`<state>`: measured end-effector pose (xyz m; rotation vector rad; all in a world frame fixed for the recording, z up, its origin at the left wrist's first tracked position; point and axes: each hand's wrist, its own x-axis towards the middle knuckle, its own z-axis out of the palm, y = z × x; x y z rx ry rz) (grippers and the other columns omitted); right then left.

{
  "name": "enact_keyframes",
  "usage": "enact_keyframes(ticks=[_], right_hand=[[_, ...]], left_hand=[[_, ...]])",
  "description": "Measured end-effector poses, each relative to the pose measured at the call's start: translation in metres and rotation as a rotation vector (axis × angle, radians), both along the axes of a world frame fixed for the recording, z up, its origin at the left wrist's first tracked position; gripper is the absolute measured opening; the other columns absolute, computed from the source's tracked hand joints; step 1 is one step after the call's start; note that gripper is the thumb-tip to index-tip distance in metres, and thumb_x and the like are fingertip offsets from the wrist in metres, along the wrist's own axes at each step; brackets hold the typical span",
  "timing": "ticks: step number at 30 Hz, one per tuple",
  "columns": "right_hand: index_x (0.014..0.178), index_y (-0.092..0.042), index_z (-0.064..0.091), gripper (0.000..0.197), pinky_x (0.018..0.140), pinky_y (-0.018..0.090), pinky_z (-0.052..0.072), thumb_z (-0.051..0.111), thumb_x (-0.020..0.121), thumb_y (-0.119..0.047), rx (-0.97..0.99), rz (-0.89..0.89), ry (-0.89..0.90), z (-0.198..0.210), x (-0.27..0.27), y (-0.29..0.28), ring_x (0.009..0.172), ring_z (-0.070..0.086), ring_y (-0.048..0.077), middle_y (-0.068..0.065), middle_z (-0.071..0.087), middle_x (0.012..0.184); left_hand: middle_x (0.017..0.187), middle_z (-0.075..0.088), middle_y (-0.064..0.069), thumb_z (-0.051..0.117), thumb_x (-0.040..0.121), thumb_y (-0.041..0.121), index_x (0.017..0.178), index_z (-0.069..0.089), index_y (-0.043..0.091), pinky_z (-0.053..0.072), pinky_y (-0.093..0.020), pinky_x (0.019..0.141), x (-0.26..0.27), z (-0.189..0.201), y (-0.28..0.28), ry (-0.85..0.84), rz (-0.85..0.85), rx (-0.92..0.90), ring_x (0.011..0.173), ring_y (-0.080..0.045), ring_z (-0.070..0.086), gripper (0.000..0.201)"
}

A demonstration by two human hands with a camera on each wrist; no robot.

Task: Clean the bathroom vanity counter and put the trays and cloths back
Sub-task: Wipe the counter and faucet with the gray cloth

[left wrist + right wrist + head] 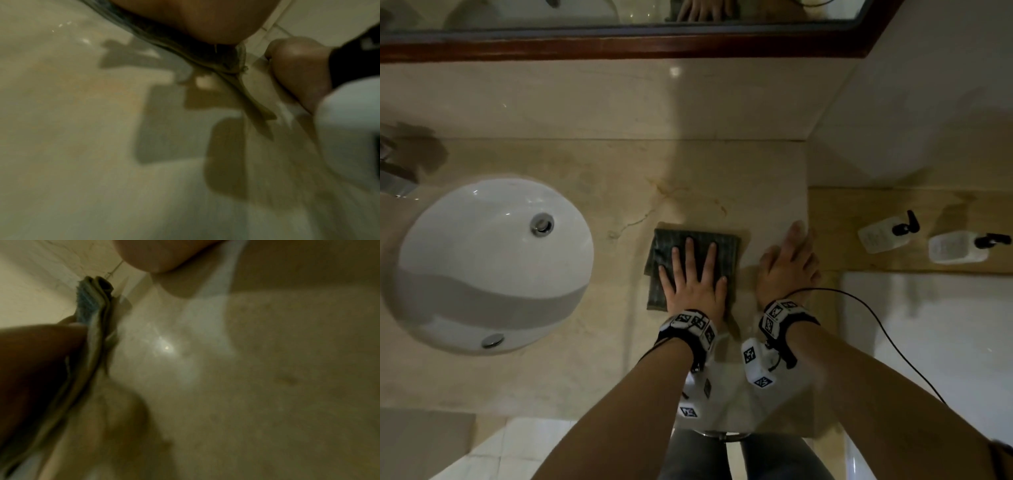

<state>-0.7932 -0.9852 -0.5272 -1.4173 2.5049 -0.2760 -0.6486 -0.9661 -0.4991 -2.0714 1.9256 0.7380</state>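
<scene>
A folded dark grey-green cloth (726, 245) lies flat on the beige marble vanity counter (599, 192), right of the sink. My left hand (693, 274) presses on it with straight, spread fingers. My right hand (789, 260) rests flat on the bare counter just right of the cloth, near the counter's right edge. In the left wrist view the cloth's folded edge (226, 65) shows under my palm, with my right hand (296, 71) beside it. The right wrist view shows the cloth's edge (92, 305) to the left, on the glossy counter (267, 386).
A white oval sink (493, 263) with a chrome drain sits at the left; a faucet (397, 181) is at the far left edge. A wood-framed mirror (619, 44) runs along the back. Two white pump bottles (880, 233) (959, 248) stand on a wooden ledge at the right.
</scene>
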Motion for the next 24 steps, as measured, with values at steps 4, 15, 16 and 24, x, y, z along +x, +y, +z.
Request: enact_keyframes(ticks=[4, 15, 16, 24], right_hand=[[0.153, -0.021, 0.008, 0.069, 0.097, 0.051, 0.038, 0.025, 0.090, -0.043, 0.041, 0.003, 0.002, -0.002, -0.001, -0.001, 0.123, 0.041, 0.043, 0.017, 0.017, 0.157], [0.153, -0.019, 0.008, 0.071, 0.093, 0.054, 0.040, 0.027, 0.090, -0.045, 0.078, 0.024, 0.025, 0.001, -0.001, -0.004, 0.119, 0.042, 0.042, 0.019, 0.017, 0.156], [0.153, -0.019, 0.009, 0.070, 0.092, 0.053, 0.041, 0.025, 0.090, -0.045, 0.076, 0.021, 0.019, 0.003, -0.001, -0.004, 0.118, 0.042, 0.042, 0.018, 0.017, 0.156], [0.153, -0.023, 0.000, 0.074, 0.097, 0.052, 0.038, 0.036, 0.092, -0.042, 0.137, 0.017, 0.014, 0.007, -0.001, -0.002, 0.124, 0.039, 0.038, 0.013, 0.008, 0.159]], left_hand=[[0.154, -0.032, 0.002, 0.013, 0.096, 0.058, 0.144, -0.023, 0.042, -0.019, -0.055, 0.112, -0.006, -0.002, -0.033, 0.003, 0.007, 0.006, 0.141, -0.025, -0.031, 0.062], [0.155, -0.030, 0.000, 0.013, 0.097, 0.056, 0.146, -0.021, 0.039, -0.016, -0.055, 0.113, -0.033, -0.004, -0.113, -0.019, 0.056, -0.042, 0.142, -0.028, -0.026, 0.062], [0.155, -0.030, 0.000, 0.012, 0.097, 0.056, 0.146, -0.021, 0.039, -0.015, -0.055, 0.113, -0.037, -0.004, -0.124, -0.020, 0.060, -0.043, 0.143, -0.028, -0.026, 0.062], [0.157, -0.025, -0.001, 0.012, 0.096, 0.055, 0.147, -0.018, 0.038, -0.011, -0.055, 0.115, -0.058, -0.009, -0.186, -0.040, 0.073, -0.098, 0.145, -0.028, -0.019, 0.062]])
